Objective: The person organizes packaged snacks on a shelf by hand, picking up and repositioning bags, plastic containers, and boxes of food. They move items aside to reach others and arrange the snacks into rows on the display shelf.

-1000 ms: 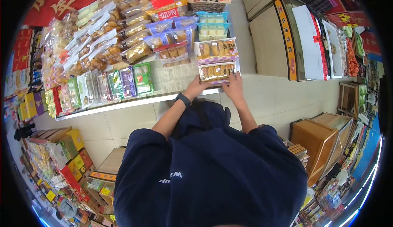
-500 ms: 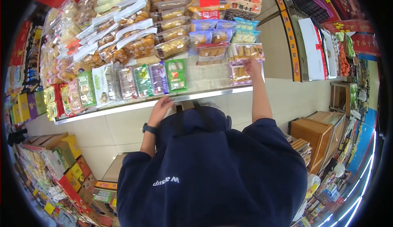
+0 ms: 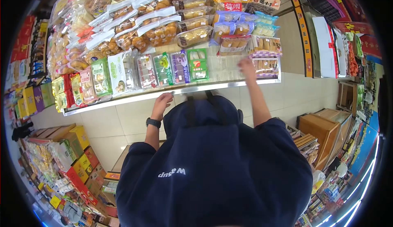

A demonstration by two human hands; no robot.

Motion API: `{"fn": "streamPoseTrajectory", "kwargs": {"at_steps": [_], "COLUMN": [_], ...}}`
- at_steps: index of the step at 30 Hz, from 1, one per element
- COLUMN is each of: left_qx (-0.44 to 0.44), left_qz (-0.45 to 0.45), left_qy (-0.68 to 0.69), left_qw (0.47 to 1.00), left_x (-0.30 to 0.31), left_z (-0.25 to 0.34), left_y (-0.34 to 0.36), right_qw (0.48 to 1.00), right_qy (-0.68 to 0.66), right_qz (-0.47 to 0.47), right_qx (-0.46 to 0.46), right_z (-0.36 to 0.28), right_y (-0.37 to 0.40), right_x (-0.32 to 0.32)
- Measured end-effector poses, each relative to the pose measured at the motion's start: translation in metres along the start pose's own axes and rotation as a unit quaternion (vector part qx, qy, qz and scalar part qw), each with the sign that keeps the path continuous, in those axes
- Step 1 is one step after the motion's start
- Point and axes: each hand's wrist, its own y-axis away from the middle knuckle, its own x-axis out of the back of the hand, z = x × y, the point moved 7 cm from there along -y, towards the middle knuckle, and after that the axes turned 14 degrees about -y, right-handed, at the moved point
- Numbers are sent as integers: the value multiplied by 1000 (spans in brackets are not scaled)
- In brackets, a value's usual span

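My left hand [image 3: 163, 100], with a dark watch [image 3: 153, 123] on its wrist, is at the metal front edge [image 3: 180, 91] of the display counter. Its fingers are loosely bent and hold nothing I can see. My right hand [image 3: 247, 69] hovers over the counter's front right part, slightly blurred, fingers loosely apart with nothing visible in them. Just right of it lies a clear pack of pastries with a purple-patterned border [image 3: 266, 66]. Behind that is another pastry pack [image 3: 266, 44]. A green tray pack [image 3: 198, 65] and a purple pack [image 3: 179, 67] stand to the left.
Rows of bagged pastries [image 3: 157, 32] fill the counter's back and left. White boxes [image 3: 325, 46] stand on a neighbouring display to the right. A wooden cabinet [image 3: 317, 128] is behind on the right, and stacked yellow and red boxes [image 3: 82, 165] are on the left.
My right hand has come away from the pastry packs at the right and moved left over the counter surface. The view has shifted, and my left hand stays by the front edge.
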Motion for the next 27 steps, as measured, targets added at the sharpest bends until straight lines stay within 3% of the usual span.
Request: {"fn": "streamPoseTrajectory", "kwargs": {"at_steps": [2, 4, 6, 8, 12, 13, 16, 20, 26, 27], "left_qx": [33, 35, 22, 21, 45, 42, 32, 43, 42, 43], "left_qz": [26, 67, 63, 82, 66, 66, 101, 99, 127, 126], "left_qy": [42, 19, -67, -79, -101, -116, -112, -117, -120, -121], "left_qw": [998, 997, 996, 993, 992, 990, 988, 987, 984, 984], "left_x": [-4, -6, -7, -12, -14, -13, -12, -12, -8, -9], "left_z": [-8, -12, -11, -3, -3, -6, -6, -6, -24, -24], "left_y": [-9, -21, -34, -34, -42, -43, -37, -37, -46, -47], "right_qw": [981, 940, 936, 944, 933, 931, 928, 935, 959, 963], "right_qy": [20, 134, 209, 180, 101, 134, 131, 199, 73, 103], "right_qz": [-153, -264, -255, -260, -336, -313, -318, -279, -198, -180], "right_qx": [-117, -169, -123, -95, -76, -127, -145, -87, -188, -170], "right_z": [22, 25, 65, 85, 60, 33, 26, 4, -5, -5], "right_y": [37, 58, 46, 41, 49, 60, 64, 61, 50, 44], "right_x": [-78, -136, -167, -181, -188, -177, -156, -88, 20, 32]}}
